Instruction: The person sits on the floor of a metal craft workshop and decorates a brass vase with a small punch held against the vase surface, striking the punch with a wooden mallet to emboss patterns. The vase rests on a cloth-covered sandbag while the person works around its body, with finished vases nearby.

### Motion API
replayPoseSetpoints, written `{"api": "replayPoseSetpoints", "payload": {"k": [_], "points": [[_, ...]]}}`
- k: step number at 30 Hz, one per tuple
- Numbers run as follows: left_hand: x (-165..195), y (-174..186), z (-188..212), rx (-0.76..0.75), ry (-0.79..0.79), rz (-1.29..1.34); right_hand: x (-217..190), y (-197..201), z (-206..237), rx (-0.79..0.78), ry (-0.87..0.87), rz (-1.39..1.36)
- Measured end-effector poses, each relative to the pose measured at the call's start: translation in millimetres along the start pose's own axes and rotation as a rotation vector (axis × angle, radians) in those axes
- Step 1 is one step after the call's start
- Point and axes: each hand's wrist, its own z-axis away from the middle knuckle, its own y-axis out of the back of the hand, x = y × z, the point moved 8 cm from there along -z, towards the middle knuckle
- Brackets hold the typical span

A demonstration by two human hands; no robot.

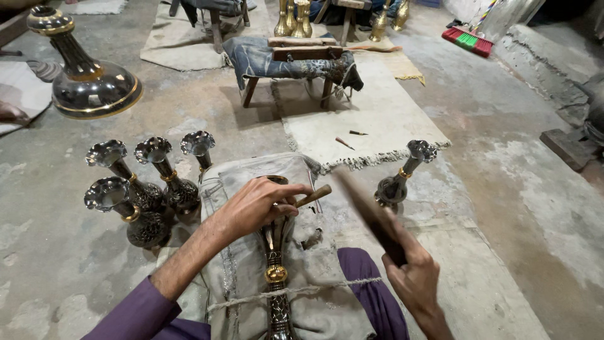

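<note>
A dark engraved metal vase (275, 277) with a brass ring lies along a padded cloth rest (251, 182) in front of me, tied down by a cord. My left hand (258, 204) rests on the vase's upper part and grips a small wooden-handled chisel (313, 196) against it. My right hand (412, 277) holds a dark wooden mallet stick (368, 211), raised and blurred, just right of the chisel.
Several flared dark vases (135, 189) stand at the left and one more vase (399, 179) at the right. A large vase (85, 75) lies at the upper left. A low wooden stool (296, 63), a mat (371, 119) with small tools, brass vases and a broom (469, 39) are farther back.
</note>
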Motion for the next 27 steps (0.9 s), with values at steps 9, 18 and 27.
{"api": "replayPoseSetpoints", "payload": {"k": [9, 18, 27], "points": [[-22.9, 4.0, 6.2, 0.196, 0.097, 0.284, 4.5, 10.3, 15.4, -0.112, -0.119, -0.238], [-44.0, 7.6, 6.0, 0.174, 0.235, 0.636, -23.4, -27.9, 62.8, -0.206, -0.076, -1.221], [-7.2, 2.2, -5.9, 0.027, -0.001, 0.117, 12.4, -52.1, 38.9, -0.293, -0.332, -0.800]]}}
